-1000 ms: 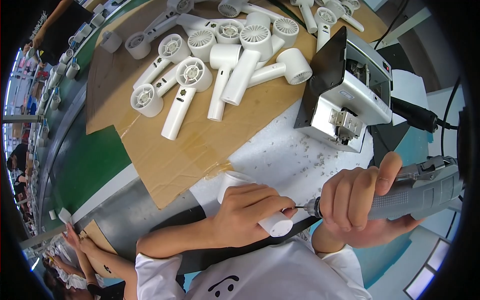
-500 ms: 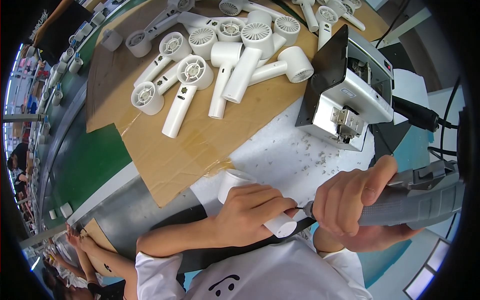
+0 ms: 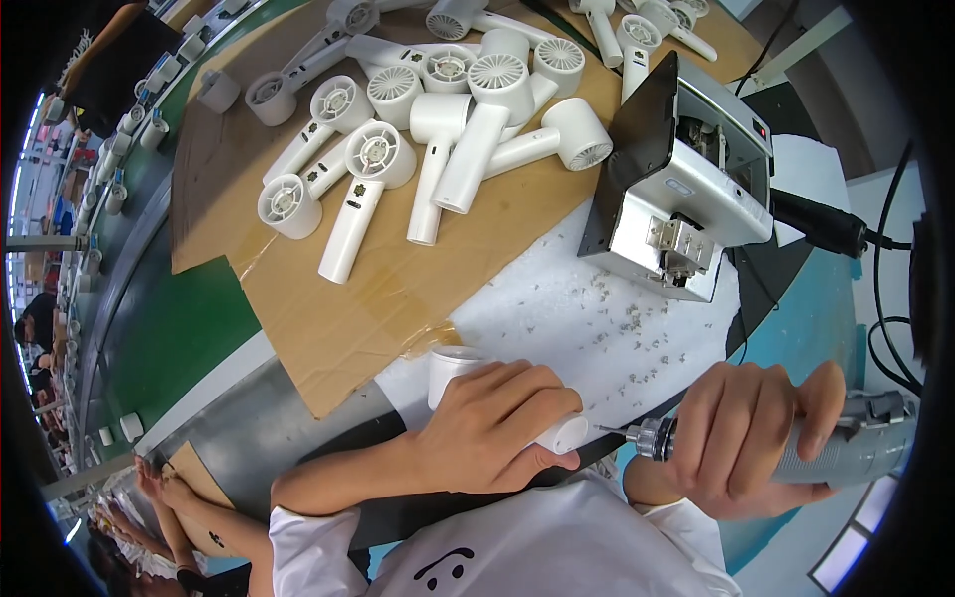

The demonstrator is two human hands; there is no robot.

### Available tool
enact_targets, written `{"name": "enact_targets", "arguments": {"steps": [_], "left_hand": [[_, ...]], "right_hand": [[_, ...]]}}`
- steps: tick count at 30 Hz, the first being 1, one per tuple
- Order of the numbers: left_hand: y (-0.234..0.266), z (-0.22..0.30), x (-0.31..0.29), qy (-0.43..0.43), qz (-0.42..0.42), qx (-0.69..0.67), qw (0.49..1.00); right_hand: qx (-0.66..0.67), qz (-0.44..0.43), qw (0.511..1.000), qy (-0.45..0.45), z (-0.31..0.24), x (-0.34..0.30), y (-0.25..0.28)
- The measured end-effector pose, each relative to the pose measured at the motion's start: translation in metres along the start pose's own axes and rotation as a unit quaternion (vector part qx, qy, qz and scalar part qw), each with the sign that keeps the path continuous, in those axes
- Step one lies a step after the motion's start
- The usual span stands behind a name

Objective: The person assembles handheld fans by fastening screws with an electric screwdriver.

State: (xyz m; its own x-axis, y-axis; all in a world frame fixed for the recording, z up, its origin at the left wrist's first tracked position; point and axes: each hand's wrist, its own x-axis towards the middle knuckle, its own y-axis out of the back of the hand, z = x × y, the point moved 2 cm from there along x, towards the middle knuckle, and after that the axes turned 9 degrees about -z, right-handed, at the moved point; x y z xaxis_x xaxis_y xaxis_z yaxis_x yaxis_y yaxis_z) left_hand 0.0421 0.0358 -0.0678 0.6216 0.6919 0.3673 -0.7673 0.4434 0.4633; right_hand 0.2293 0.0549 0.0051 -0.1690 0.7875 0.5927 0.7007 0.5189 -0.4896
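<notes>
- Ideally, the bit (image 3: 615, 430) of the grey screwdriver (image 3: 867, 446) would meet its screw squarely, pressed straight with light, even force; a slim gap seems to part it from the fan's handle.
- The left hand (image 3: 497, 428) is wrapped around that handle; a firm hold there should resist twisting.
- The right hand (image 3: 751, 433) is curled round the screwdriver, which points left.
- The white fan (image 3: 450, 376) is held over the white sheet (image 3: 512, 318) by the counter's (image 3: 348, 413) near edge, its head just beside the taped edge of the cardboard (image 3: 298, 333).
- Its long axis slants: head far-left, handle end near-right.
</notes>
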Motion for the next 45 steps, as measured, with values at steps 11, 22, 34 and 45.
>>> {"name": "enact_targets", "arguments": {"steps": [11,22,34,45], "left_hand": [[-0.004,0.001,-0.001,0.015,0.001,0.021,1.0],[-0.004,0.001,-0.001,0.015,0.021,0.001,1.0],[-0.004,0.007,0.005,0.023,0.044,-0.066,0.997],[-0.008,-0.001,0.001,0.0,0.038,-0.099,0.994]], "right_hand": [[-0.02,-0.059,0.998,-0.032,0.004,0.001,-0.008],[-0.013,-0.053,0.998,-0.011,0.007,-0.001,-0.01],[0.026,-0.012,0.999,-0.037,0.003,-0.005,-0.008],[0.019,-0.004,0.999,-0.038,0.012,-0.004,-0.005]]}}
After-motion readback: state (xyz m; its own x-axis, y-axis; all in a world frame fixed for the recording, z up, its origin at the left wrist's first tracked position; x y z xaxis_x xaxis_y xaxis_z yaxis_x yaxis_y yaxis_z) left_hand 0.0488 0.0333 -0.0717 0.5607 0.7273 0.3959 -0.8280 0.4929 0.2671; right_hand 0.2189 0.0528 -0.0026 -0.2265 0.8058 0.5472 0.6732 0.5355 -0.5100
